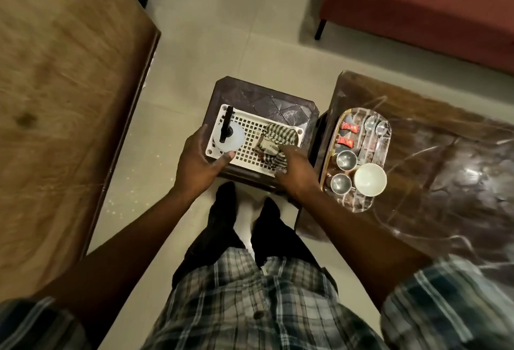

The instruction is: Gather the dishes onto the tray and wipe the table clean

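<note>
On the dark marbled table (450, 160) at my right lies an oval tray (374, 145). It holds two steel cups (346, 160), a white bowl (370, 180), two spoons (376, 126) and red sachets (350, 127). In front of me a white perforated basket (247, 161) sits on a brown stool (267, 99). My left hand (199, 159) curls round a white spray bottle (230, 137) with a black nozzle in the basket. My right hand (296, 167) grips a checked cloth (279, 134) lying beside the bottle.
A large brown wooden surface (55, 85) fills the left side. A red sofa (431, 2) stands at the back right. Tiled floor runs between them, and my legs stand just behind the stool.
</note>
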{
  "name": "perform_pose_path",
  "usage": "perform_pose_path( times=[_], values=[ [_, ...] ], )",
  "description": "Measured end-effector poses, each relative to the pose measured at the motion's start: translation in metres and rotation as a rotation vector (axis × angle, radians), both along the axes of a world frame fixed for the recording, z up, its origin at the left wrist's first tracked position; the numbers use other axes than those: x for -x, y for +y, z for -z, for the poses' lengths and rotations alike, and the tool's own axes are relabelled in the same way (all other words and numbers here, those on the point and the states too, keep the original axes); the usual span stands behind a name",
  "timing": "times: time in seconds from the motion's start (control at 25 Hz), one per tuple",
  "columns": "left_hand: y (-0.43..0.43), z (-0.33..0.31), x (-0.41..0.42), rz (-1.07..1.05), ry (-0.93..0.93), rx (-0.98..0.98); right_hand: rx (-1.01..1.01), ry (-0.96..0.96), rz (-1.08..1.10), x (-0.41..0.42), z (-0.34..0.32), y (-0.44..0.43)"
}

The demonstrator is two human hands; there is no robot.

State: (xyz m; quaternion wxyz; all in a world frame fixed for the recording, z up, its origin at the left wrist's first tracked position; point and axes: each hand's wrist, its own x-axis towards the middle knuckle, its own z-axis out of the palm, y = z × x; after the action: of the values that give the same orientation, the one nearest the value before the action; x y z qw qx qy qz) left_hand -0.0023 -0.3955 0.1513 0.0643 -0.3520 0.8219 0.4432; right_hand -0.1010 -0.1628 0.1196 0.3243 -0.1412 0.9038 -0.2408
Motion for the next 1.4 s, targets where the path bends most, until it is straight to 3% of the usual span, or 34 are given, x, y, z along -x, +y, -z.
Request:
perform_pose_path(
  times=[0.28, 0.44, 0.64, 0.76, 0.96, 1.08, 1.2, 1.28, 1.4],
  values=[
    [-0.069, 0.075, 0.034, 0.540, -0.069, 0.058, -0.382, 0.214, -0.229, 0.011, 0.066, -0.021],
    [-0.063, 0.085, 0.061, 0.663, -0.029, -0.014, -0.325, 0.356, -0.210, 0.022, 0.084, -0.021],
    [-0.054, 0.095, 0.075, 0.553, 0.000, 0.013, -0.151, 0.144, 0.149, 0.037, 0.076, -0.035],
    [-0.048, 0.083, 0.081, 0.547, 0.011, 0.014, 0.083, -0.040, 0.544, 0.036, 0.068, -0.037],
    [-0.038, 0.053, 0.083, 0.615, 0.078, -0.015, 0.724, -0.495, 1.218, 0.033, 0.048, -0.036],
    [-0.032, 0.032, 0.080, 0.614, 0.073, -0.026, 1.002, -0.759, 1.405, 0.022, 0.028, -0.031],
    [-0.029, 0.005, 0.075, 0.557, 0.114, -0.078, 1.185, -0.906, 1.571, 0.002, 0.009, -0.022],
    [-0.027, -0.011, 0.074, 0.522, 0.170, -0.115, 1.284, -0.971, 1.575, -0.013, -0.007, -0.014],
    [-0.014, -0.031, 0.070, 0.527, 0.215, -0.158, 1.422, -0.925, 1.444, -0.030, -0.033, -0.005]
  ],
)
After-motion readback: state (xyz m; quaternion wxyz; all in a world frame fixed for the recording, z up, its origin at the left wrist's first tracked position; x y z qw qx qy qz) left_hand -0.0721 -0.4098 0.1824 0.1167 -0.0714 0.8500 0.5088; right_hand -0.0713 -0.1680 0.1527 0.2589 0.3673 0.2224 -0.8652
